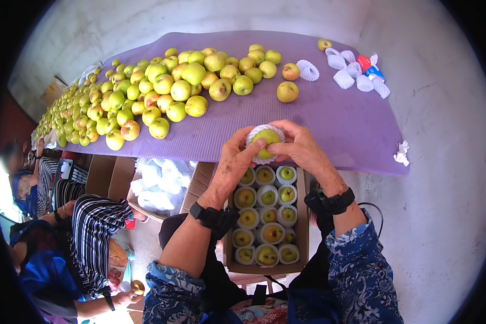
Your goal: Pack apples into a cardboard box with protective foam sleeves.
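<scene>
Netted apple (269, 139): Yellow-green and smooth, its face bare within the ruffled rim of a white foam net (262, 160); it is held up over the far end of an open carton (303, 208), by the near edge of a purple-covered bench (335, 129).
Left hand (235, 161): Gripping the fruit from the left, fingers curled about the net, thumb laid across the apple's face.
Right hand (306, 151): Gripping the same fruit from the right, fingers bent round the net, thumb tip against the apple's lower right.
Forearms: Both reach up from the lower edge and converge on the fruit, blue patterned sleeves (364, 264) below black wrist straps (337, 202).
Open carton: Standing below the hands, it shows three columns of green and yellow apples (272, 233), each seated in its own white net.
Second carton (198, 183): To the left, filled with white foam nets (159, 181).
Bench: Loose apples (163, 83) heap across its left and middle; spare nets (344, 79) cluster at far right.
</scene>
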Demonstrator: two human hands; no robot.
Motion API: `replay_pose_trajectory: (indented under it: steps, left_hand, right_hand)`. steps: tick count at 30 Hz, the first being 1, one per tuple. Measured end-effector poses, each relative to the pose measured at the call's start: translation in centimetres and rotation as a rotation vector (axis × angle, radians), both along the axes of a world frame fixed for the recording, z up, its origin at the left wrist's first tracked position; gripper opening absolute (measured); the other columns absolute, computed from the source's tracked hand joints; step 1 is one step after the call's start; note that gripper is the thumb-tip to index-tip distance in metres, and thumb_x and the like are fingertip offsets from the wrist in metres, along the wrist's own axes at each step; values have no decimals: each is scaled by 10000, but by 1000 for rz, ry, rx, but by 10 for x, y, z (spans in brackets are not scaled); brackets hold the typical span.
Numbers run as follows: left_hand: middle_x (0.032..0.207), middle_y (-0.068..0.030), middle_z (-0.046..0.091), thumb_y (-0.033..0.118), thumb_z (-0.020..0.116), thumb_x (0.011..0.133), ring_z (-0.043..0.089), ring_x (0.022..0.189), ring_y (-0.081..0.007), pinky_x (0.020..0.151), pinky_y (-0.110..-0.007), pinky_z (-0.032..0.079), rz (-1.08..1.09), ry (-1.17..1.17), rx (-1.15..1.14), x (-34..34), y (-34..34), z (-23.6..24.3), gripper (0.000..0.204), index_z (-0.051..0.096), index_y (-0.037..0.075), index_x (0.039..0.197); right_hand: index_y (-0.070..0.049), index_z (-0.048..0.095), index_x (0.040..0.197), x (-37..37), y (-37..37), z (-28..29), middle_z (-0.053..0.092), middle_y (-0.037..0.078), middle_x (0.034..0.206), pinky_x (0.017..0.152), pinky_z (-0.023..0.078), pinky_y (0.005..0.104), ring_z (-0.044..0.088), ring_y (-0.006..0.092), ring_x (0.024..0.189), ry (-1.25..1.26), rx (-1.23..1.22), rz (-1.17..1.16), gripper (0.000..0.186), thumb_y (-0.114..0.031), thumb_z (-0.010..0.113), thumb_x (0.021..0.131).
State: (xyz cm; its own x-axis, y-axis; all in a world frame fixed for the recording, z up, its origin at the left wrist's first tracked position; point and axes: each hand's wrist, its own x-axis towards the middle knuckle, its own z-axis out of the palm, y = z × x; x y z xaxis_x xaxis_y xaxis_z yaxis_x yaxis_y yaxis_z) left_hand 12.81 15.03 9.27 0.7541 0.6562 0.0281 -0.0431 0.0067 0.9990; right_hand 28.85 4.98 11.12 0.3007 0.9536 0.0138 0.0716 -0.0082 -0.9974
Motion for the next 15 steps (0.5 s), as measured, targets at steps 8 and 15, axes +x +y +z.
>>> replay_pose_trajectory:
  steps: [8, 15]
  left_hand:
    - [1047, -54, 642, 353, 628, 921, 587, 894, -113, 659, -242, 486, -7, 51, 60, 2, -1, -5, 489, 548, 28, 1278]
    - [904, -169, 671, 311, 602, 929, 623, 782, -192, 707, -322, 512, 120, 28, 337, 9, 1, -20, 456, 566, -30, 1230]
  right_hand:
    - [-23, 617, 1174, -6, -9, 9, 670, 82, 882, 598, 527, 267, 629, 131, 744, -176, -65, -103, 422, -111, 723, 776]
    - [-76, 492, 1245, -5, -1, -11, 605, 131, 1045, 514, 552, 303, 641, 202, 790, -95, -60, -40, 480, -157, 706, 823]
